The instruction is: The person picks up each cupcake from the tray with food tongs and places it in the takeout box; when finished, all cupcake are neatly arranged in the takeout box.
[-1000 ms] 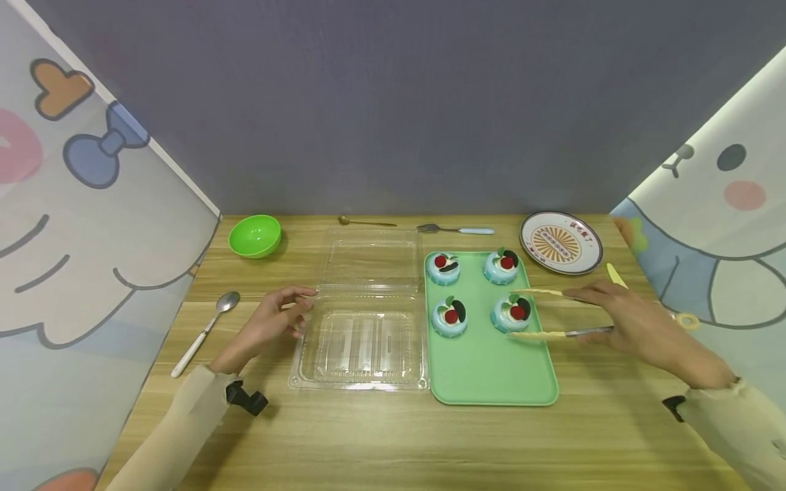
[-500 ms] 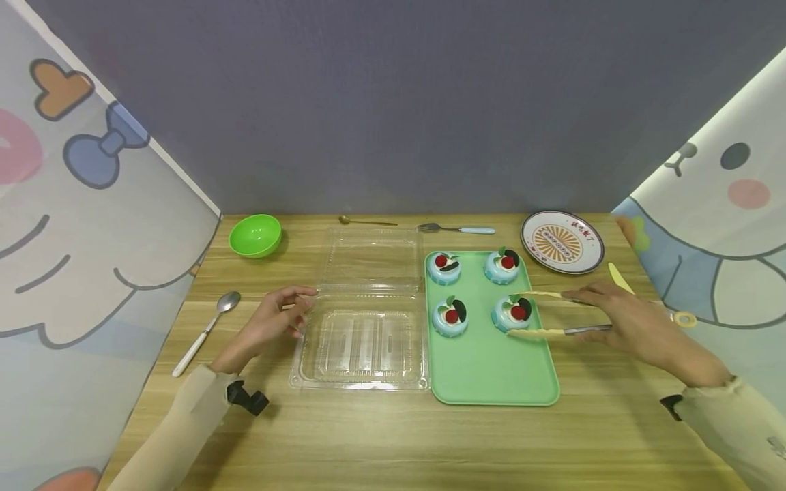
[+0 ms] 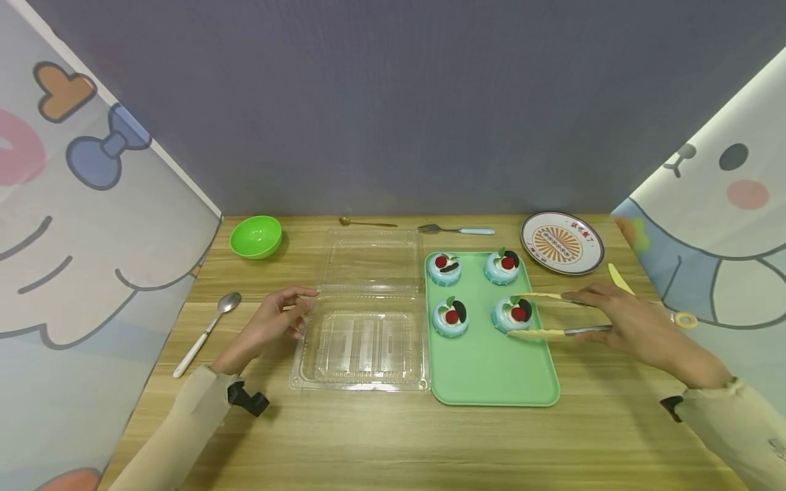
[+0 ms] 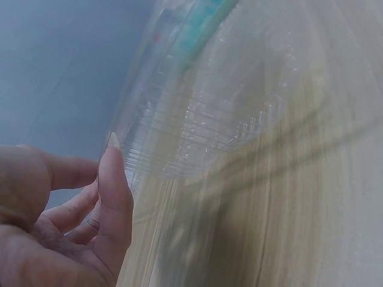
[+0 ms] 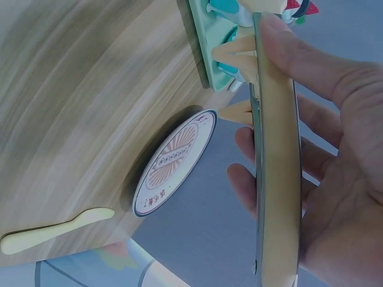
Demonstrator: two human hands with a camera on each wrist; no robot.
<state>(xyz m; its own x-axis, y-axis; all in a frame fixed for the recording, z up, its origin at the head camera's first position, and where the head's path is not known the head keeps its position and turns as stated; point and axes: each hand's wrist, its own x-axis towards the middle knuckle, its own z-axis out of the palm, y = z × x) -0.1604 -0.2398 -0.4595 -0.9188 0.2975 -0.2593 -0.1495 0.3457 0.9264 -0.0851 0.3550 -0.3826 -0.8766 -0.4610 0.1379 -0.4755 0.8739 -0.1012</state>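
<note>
My right hand (image 3: 638,324) grips food tongs (image 3: 537,334) with cream tips and metal arms. The tips lie on either side of the front right blue cupcake (image 3: 506,317), topped with cream, a red berry, a dark cookie and a green leaf. That cupcake sits on a green tray (image 3: 491,375) with several like it. In the right wrist view the thumb presses along the tongs (image 5: 278,167). My left hand (image 3: 276,324) pinches the left edge of a clear plastic clamshell box (image 3: 362,351) between thumb and finger. Its lid (image 3: 374,259) is folded back, and it holds nothing.
A green bowl (image 3: 256,239) and a white-handled spoon (image 3: 205,335) are at the left. Along the back lie a small gold spoon (image 3: 368,222) and a fork (image 3: 457,230). A patterned plate (image 3: 583,262) and a yellow knife (image 3: 620,278) are at the right.
The tongs' tips have drawn very slightly closer about the front right cupcake. The left hand, the box and the tray stay where they were.
</note>
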